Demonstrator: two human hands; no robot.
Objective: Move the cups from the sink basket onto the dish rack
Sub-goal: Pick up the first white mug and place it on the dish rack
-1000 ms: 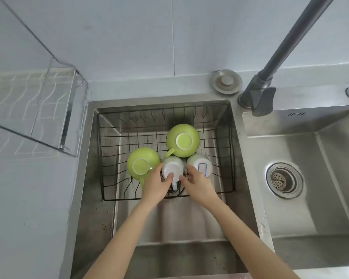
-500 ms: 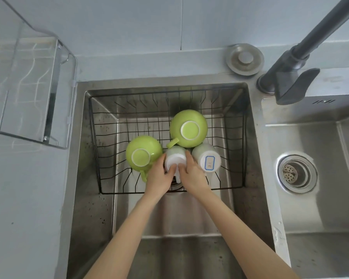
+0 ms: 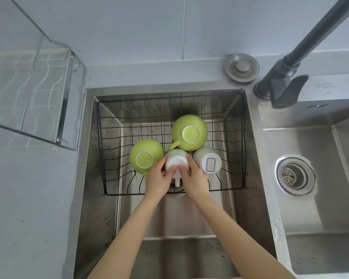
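A black wire sink basket point(image 3: 109, 150) sits in the left sink bowl with several upside-down cups. One green cup point(image 3: 146, 156) is at the left, a second green cup point(image 3: 189, 131) at the back. A white cup with a blue label point(image 3: 208, 163) lies at the right. Between them stands a plain white cup point(image 3: 176, 160), its handle toward me. My left hand point(image 3: 159, 181) and my right hand point(image 3: 192, 178) clasp it from both sides. The metal dish rack point(image 3: 34, 93) hangs at the upper left, holding nothing.
A dark faucet point(image 3: 286, 81) rises at the upper right beside a round metal drain cap point(image 3: 241, 67). The right sink bowl has a strainer drain point(image 3: 294, 175). A grey counter point(image 3: 28, 208) lies left of the sink.
Both hands have closed in around the plain white cup; the right hand shifted left from the labelled cup. The camera view moved slightly.
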